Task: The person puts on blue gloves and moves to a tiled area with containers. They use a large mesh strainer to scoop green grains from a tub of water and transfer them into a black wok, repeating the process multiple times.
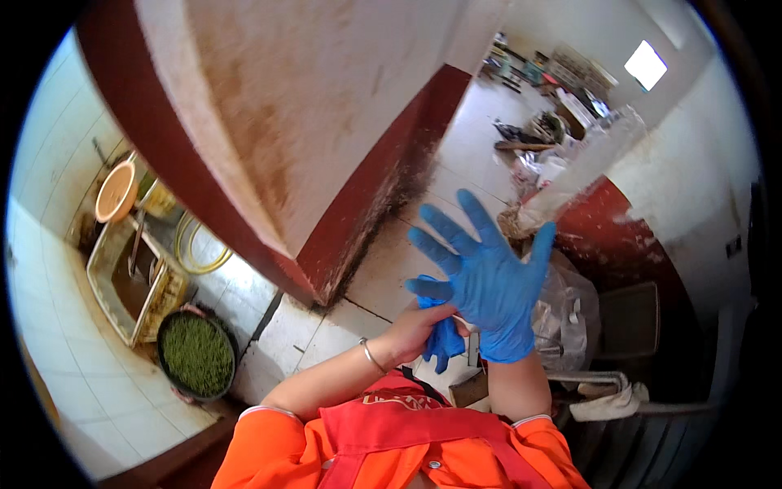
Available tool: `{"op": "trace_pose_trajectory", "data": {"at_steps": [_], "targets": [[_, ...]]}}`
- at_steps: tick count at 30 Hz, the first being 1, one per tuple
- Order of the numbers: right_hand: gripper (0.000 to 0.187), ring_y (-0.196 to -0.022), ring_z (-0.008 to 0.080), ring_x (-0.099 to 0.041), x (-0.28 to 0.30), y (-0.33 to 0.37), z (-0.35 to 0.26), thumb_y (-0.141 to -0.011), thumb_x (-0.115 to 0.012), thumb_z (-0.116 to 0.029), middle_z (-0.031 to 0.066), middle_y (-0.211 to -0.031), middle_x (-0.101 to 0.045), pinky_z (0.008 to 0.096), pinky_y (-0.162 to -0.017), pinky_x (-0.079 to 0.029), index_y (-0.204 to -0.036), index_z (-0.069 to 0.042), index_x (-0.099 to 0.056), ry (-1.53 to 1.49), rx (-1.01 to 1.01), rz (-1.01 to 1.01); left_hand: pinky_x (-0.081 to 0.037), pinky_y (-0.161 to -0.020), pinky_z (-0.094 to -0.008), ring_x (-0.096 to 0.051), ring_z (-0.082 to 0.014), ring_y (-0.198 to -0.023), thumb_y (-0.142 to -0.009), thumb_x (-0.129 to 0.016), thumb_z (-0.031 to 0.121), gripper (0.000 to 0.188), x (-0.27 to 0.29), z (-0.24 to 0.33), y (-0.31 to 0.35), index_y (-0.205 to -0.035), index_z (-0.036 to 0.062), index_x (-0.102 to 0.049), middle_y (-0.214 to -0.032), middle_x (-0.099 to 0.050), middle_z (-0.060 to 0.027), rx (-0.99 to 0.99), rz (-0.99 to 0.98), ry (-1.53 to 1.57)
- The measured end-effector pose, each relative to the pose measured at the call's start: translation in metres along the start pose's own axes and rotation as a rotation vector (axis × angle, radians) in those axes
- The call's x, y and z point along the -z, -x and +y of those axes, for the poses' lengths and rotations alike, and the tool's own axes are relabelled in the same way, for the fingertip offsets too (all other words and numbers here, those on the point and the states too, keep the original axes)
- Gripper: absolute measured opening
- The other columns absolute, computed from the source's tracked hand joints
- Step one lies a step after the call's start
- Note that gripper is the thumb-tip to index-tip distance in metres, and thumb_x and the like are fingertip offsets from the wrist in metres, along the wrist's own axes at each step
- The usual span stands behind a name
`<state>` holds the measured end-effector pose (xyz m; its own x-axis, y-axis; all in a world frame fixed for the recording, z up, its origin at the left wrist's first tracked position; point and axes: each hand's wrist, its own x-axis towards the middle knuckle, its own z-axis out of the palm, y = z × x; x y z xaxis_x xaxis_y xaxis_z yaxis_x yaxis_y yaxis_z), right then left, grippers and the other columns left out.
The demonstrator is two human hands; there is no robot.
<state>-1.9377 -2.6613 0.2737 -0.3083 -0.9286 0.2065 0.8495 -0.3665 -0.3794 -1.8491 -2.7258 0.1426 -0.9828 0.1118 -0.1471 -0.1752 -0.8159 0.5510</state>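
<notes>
My right hand (493,285) wears a thin blue disposable glove and is held up with its fingers spread wide. Beside it, below its little finger, my bare left hand (415,330) is closed around a second, crumpled blue glove (445,344) that hangs down from the fingers. A metal bracelet (371,355) circles my left wrist. The cuff of the worn glove reaches just past the right wrist. Below both arms show my orange short sleeves and a red apron (407,428).
At left are a dark tub of chopped greens (195,354), a dirty white basin (110,281), an orange bowl (116,191) and a coiled yellow hose (181,248). A red-based wall corner (305,277) juts out ahead. To the right sits a clear plastic bag (570,314); clutter (538,134) lies beyond.
</notes>
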Motion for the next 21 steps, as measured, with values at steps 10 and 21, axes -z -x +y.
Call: {"op": "trace_pose_trajectory", "data": {"at_steps": [10,21], "targets": [[0.112,-0.102,0.0292,-0.055,0.046,0.066,0.0,-0.071,-0.018,-0.088,0.0187,-0.119,-0.055,0.0435,-0.083,-0.045,-0.14,-0.001,-0.035,0.275,-0.073,0.241,-0.036,-0.055,-0.0195,-0.048,-0.0045,-0.063,-0.087,-0.065,0.023,0.024,-0.031,0.081,-0.008,-0.099,0.0029,-0.065,-0.079,-0.06,0.0018,-0.437,0.264,-0.568],[0.094,-0.086,0.0236,-0.059,0.098,0.098,-0.044,-0.081,-0.031,-0.078,0.0148,-0.109,-0.061,0.0343,-0.079,-0.046,-0.132,0.0,-0.047,0.396,-0.059,0.3,-0.047,-0.064,-0.0235,-0.057,-0.0072,-0.072,-0.076,-0.077,0.014,0.026,-0.025,0.049,-0.083,-0.096,0.0029,-0.064,-0.081,-0.065,-0.0005,-0.271,0.157,-0.724]]}}
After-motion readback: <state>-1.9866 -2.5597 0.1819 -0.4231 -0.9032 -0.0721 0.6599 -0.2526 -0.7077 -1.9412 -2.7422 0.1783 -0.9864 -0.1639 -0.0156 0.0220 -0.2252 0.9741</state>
